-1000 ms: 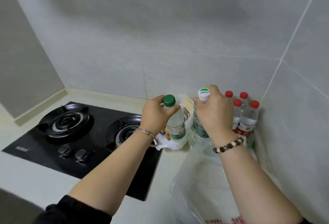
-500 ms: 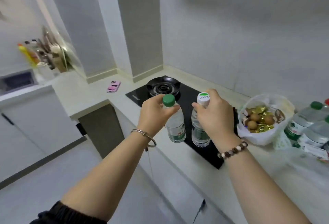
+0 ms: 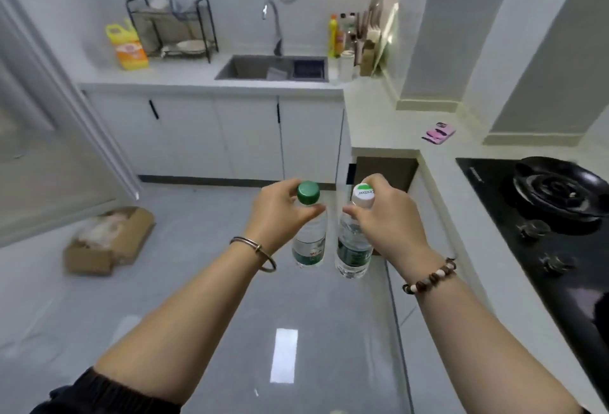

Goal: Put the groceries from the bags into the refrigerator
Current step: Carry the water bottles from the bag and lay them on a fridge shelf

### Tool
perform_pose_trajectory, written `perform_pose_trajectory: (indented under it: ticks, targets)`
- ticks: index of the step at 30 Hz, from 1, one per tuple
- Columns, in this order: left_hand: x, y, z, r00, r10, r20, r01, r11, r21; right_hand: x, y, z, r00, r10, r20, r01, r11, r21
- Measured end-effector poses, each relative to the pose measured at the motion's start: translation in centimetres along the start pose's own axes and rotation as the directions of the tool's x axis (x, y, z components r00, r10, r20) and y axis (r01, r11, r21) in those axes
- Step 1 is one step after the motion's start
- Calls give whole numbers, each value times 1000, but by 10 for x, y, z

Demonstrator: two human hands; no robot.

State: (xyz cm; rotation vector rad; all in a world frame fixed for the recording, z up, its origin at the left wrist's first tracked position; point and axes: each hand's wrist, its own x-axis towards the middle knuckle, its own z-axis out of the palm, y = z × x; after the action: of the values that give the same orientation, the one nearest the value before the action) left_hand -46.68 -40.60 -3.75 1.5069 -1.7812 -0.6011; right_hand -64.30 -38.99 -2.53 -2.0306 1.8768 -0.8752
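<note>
Green-capped bottle (image 3: 309,235) pinched at its neck by the left hand (image 3: 276,212); right hand (image 3: 389,216) grips a white-capped bottle (image 3: 354,242), cap lettering blurred.

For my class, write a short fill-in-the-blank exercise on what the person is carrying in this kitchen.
1. The left hand holds a clear plastic bottle with a ____ cap.
2. The right hand holds a clear plastic bottle with a ____ cap.
3. The metal bangle sits on the ____ wrist.
4. The black gas hob lies to the person's ____.

Missing words: green; white; left; right
</note>
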Motion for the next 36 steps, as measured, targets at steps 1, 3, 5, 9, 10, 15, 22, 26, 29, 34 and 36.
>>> perform_pose_trajectory:
  ticks: [1,3,5,9,10,15,22,26,29,34,36]
  targets:
    - [-4,-11,-12,999,-40,-28,40,999,19,6,-12,12,998,-53,43,53,999,-10]
    - [-13,-31,-34,990,-107,-93,112,992,52,17,-35,35,981,-159,111,161,987,-4]
    - [-23,-49,-52,970,-173,-172,187,980,69,26,-57,57,954,-246,174,244,969,29]
    - [-48,-78,-85,892,-310,-328,354,932,80,37,-100,95,863,-412,292,406,910,86]
    - [-54,-84,-92,869,-336,-362,389,918,82,39,-110,104,836,-448,317,437,893,109]
    - [-92,-101,-125,721,-444,-533,559,826,69,34,-158,143,689,-618,378,567,785,250]
    - [-165,-111,-176,498,-524,-691,705,708,-29,-3,-235,178,488,-791,369,667,611,427]
    - [-213,-116,-210,354,-521,-777,738,666,-110,-40,-285,193,412,-838,356,656,545,522]
    - [-248,-119,-239,278,-488,-827,743,655,-137,-69,-323,205,395,-856,332,629,516,582]
    - [-299,-126,-303,179,-395,-901,741,657,-140,-110,-402,219,344,-888,305,627,459,629]
    - [-316,-130,-334,157,-340,-927,740,662,-117,-123,-435,221,346,-892,290,583,447,678]
